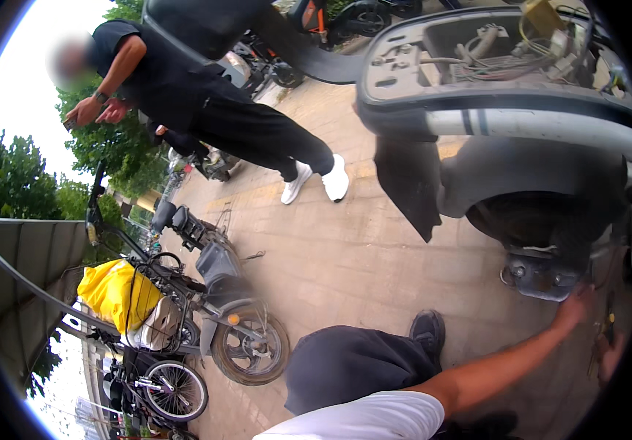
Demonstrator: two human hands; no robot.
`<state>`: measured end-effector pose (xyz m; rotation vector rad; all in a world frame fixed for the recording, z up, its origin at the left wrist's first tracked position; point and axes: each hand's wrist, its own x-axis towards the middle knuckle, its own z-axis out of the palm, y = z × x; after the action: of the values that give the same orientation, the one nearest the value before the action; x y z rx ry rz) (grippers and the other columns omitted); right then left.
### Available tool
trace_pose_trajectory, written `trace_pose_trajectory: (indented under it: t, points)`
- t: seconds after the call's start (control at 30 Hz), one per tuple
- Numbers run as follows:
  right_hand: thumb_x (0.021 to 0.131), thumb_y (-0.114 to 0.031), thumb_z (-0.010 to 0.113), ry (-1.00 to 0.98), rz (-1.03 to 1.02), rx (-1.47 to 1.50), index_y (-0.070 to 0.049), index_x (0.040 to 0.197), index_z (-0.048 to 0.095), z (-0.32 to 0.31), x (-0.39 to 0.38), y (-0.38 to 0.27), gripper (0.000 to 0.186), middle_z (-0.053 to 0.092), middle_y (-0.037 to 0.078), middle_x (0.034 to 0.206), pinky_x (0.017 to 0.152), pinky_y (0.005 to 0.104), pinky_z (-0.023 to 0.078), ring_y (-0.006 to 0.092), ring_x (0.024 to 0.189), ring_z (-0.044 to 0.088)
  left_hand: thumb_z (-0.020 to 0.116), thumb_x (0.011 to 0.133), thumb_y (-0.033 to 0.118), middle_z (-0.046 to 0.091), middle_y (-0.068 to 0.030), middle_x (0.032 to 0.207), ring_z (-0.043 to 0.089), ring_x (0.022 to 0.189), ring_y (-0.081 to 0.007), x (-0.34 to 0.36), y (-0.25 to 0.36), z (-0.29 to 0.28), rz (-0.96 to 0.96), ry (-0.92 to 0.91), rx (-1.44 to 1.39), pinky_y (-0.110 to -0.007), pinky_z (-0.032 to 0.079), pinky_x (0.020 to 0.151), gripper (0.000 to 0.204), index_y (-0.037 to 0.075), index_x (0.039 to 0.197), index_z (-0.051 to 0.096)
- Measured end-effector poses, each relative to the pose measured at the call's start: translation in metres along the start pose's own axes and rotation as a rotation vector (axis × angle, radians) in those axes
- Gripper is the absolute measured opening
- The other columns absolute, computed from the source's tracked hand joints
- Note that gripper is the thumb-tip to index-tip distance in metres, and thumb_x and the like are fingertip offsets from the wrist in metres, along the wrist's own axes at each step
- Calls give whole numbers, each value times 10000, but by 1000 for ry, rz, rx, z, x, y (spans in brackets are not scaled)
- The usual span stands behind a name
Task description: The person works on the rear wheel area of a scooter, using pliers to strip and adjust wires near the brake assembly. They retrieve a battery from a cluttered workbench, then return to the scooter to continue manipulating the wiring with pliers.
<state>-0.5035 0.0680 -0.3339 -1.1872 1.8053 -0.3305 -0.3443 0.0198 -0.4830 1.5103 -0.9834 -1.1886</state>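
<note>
A white and black electric scooter [543, 128] fills the upper right, its body top open on a tangle of wires [506, 59]. Below its dark rear mudguard [543, 169] is a grey metal bracket [543, 277] with bolts. My left hand [578, 304] reaches from the white sleeve to the bracket's lower right corner; its fingers are blurred there. At the right rim, my right hand [611, 361] shows only in part, closed around a slim tool with a black and yellow handle [610, 326]. The tool's working end is not clear.
A person in black [206, 110] stands on the paving at the upper left. A parked electric bike [221, 286] with a yellow bag [119, 293] and a bicycle [173, 390] stand at the left. My bent knee [353, 367] and black shoe [427, 336] are near the scooter.
</note>
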Motion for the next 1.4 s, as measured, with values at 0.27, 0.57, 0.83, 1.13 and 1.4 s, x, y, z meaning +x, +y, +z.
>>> trace_pose_trajectory:
  t: [0.27, 0.57, 0.83, 1.13, 1.4]
  points:
    - [728, -59, 597, 356, -546, -307, 54, 843, 541, 27, -12, -28, 171, 531, 242, 876, 751, 469, 447, 420, 851, 541, 605, 896, 133, 675, -74, 897, 597, 720, -105, -3, 84, -33, -71, -9, -430, -250, 474, 658, 122, 16, 931, 603]
    - [745, -73, 542, 556, -722, -712, 40, 861, 595, 29, -14, -18, 170, 526, 197, 1098, 880, 441, 407, 343, 1027, 503, 572, 908, 92, 642, -93, 930, 603, 815, -160, -20, 92, -37, -163, -149, -593, -297, 488, 752, 88, 11, 943, 575]
    - [756, -110, 540, 659, -751, -892, 31, 864, 618, 32, -6, -29, 194, 515, 184, 1162, 940, 497, 346, 325, 1098, 471, 554, 916, 79, 635, -86, 921, 602, 812, -160, -18, 96, -43, -142, -192, -619, -291, 487, 763, 94, 4, 966, 577]
    - [755, -116, 541, 623, -706, -920, 12, 862, 621, 35, -3, -32, 186, 513, 168, 1133, 913, 504, 362, 313, 1060, 478, 557, 913, 108, 652, -63, 879, 589, 782, -112, -19, 98, -39, -126, -167, -562, -248, 463, 742, 159, -9, 1016, 590]
    - [753, -116, 543, 556, -687, -964, -4, 821, 611, 33, -3, -38, 148, 529, 143, 1015, 821, 472, 417, 300, 969, 506, 551, 916, 99, 643, -65, 908, 581, 783, -115, -17, 97, -40, -47, -172, -455, -258, 461, 744, 159, -15, 1026, 570]
